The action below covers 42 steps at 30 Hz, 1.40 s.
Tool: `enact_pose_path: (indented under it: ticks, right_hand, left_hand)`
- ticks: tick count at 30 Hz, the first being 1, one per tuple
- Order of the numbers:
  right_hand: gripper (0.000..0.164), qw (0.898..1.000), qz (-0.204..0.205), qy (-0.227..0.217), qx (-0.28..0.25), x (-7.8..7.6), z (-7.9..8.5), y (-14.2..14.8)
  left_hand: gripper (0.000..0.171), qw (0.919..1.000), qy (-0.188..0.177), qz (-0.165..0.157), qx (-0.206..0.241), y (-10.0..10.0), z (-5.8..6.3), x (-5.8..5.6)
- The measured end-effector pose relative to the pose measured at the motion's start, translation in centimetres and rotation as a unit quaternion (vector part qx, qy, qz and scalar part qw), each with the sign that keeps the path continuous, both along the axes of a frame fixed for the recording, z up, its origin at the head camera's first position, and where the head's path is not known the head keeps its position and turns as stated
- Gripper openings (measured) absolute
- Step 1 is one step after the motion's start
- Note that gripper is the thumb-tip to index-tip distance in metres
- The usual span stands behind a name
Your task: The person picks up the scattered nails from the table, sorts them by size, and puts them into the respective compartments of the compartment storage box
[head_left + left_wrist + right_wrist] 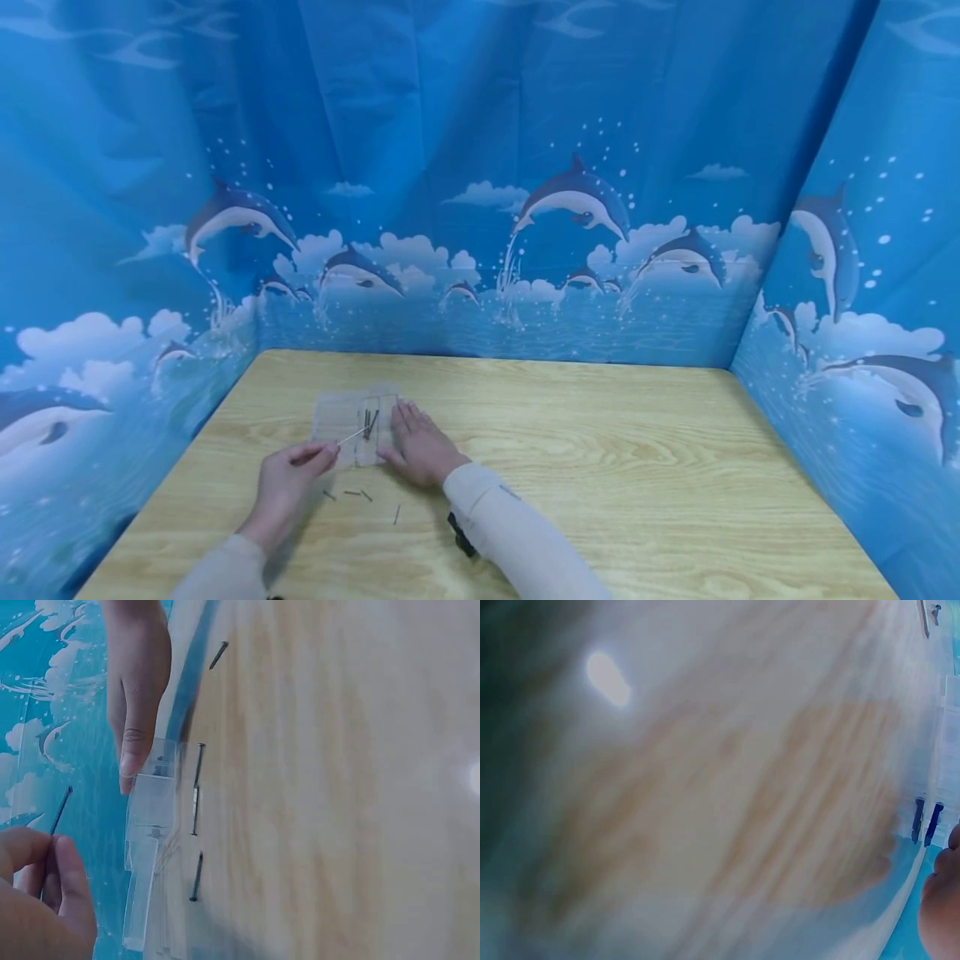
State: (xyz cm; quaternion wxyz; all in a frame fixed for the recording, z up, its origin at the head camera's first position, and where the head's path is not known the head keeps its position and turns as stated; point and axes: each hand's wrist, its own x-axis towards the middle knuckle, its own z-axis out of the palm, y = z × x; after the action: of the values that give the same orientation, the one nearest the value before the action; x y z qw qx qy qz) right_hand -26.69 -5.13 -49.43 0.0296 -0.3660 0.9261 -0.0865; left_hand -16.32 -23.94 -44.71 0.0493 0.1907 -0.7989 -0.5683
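A clear plastic box [336,415] lies open on the table [637,467], with a small cluster of dark nails [367,423] in one of its narrow compartments, too bunched to count surely, while four loose nails [196,877] lie on the wood on its near side. The left hand [288,482], its grip narrow, pinches one held nail [62,808] between thumb and fingers, the far end slanting out over that compartment; the right hand [422,447], fingers straight, rests against the box's right edge.
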Motion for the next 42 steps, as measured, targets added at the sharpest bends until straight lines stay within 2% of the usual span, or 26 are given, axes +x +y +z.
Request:
enact_pose_path:
  ticks: [5, 9, 13, 21, 26, 30, 35, 42]
  right_hand:
    - [0.075, 1.0, -0.001, -0.005, 0.0, -0.1, 0.1, 0.2]
    - [0.074, 1.0, -0.001, -0.005, 0.002, -0.2, 0.2, 0.2]
    - [0.074, 1.0, 0.001, -0.01, -0.005, -0.3, 0.1, 0.1]
    - [0.075, 1.0, 0.001, -0.008, -0.004, -0.3, 0.0, 0.0]
    - [0.074, 1.0, -0.001, -0.005, -0.001, -0.2, 0.0, -0.1]
    - [0.073, 1.0, -0.004, -0.009, -0.004, -0.1, 0.0, -0.1]
    - [0.072, 1.0, -0.002, -0.009, -0.004, 0.1, 0.1, -0.1]
    - [0.071, 1.0, 0.0, -0.003, 0.006, 0.1, 0.3, 0.0]
  left_hand:
    - [0.035, 0.9995, 0.006, 0.028, -0.011, 0.4, 0.1, -1.4]
    - [0.032, 0.9984, 0.032, 0.046, -0.001, 0.5, -0.1, -2.6]
    - [0.027, 0.9967, 0.04, 0.064, -0.029, 0.5, -0.4, -3.5]
    - [0.017, 0.9911, 0.053, 0.075, -0.097, 1.1, -0.9, -5.2]
    - [0.015, 0.9879, 0.064, 0.095, -0.104, 1.4, -1.4, -5.9]
    - [0.014, 0.9871, 0.065, 0.09, -0.115, 1.6, -2.0, -6.1]
    - [0.013, 0.9884, 0.052, 0.069, -0.125, 1.9, -2.6, -6.2]
    - [0.011, 0.9844, 0.057, 0.051, -0.159, 2.3, -2.9, -6.2]
